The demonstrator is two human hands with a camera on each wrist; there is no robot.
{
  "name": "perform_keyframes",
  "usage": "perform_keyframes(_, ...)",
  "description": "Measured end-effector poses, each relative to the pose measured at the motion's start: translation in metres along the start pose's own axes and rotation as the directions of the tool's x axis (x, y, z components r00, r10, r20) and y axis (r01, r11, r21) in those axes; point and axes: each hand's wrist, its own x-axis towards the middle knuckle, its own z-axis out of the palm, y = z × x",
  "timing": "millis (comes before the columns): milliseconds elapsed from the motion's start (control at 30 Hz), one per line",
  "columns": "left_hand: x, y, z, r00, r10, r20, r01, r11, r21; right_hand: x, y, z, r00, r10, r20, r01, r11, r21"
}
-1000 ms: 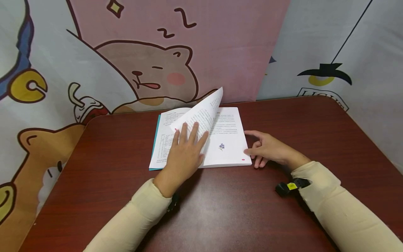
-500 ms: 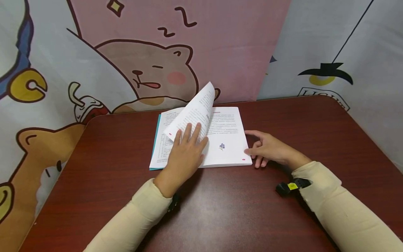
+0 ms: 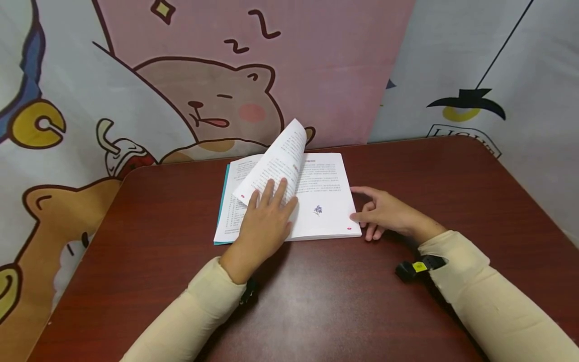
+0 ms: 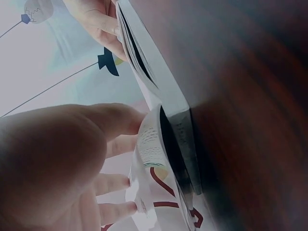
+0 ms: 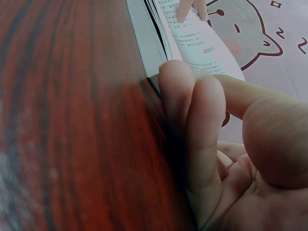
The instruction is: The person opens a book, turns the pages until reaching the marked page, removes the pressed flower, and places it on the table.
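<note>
An open book (image 3: 323, 176) with a teal cover edge lies on the table, its pages full of small print. One page (image 3: 278, 158) stands lifted and bent over toward the left half. My left hand (image 3: 264, 221) lies with fingers spread, fingertips on this page near the spine; in the left wrist view they touch the curved page (image 4: 151, 149). At the book's right edge is my right hand (image 3: 384, 211). Its thumb and straight forefinger touch that edge, spaced apart, and the other fingers (image 5: 204, 130) bend beside it near the tabletop.
The dark red-brown table (image 3: 316, 301) has rounded far corners. Behind it hangs a cloth (image 3: 344, 75) with cartoon animals, close against the table's back edge. A black wrist device (image 3: 409, 271) with a yellow label sits under the right sleeve.
The lifted page has swung farther left, its upper corner shifting left, mostly in the first half second. Both hands have stayed almost in place.
</note>
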Motion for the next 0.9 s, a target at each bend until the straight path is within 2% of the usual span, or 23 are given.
perform_keyframes(500, -0.0006, -0.0016, 0.0002, 0.999, 0.012, -0.049, -0.011, 1.0, 0.022, -0.0007, -0.001, 0.0002, 1.0, 0.001, 0.005, -0.001, 1.0, 0.009)
perform_keyframes(733, -0.0011, -0.0018, -0.0028, 0.999, 0.009, 0.051, -0.009, 1.0, 0.01, 0.0006, -0.0006, -0.0003, 1.0, 0.003, 0.002, -0.003, 1.0, 0.013)
perform_keyframes(900, -0.0021, -0.0021, -0.0027, 0.997, 0.017, 0.074, -0.016, 1.0, -0.021, -0.0008, -0.0013, -0.0004, 1.0, -0.002, 0.011, 0.001, 1.0, 0.019)
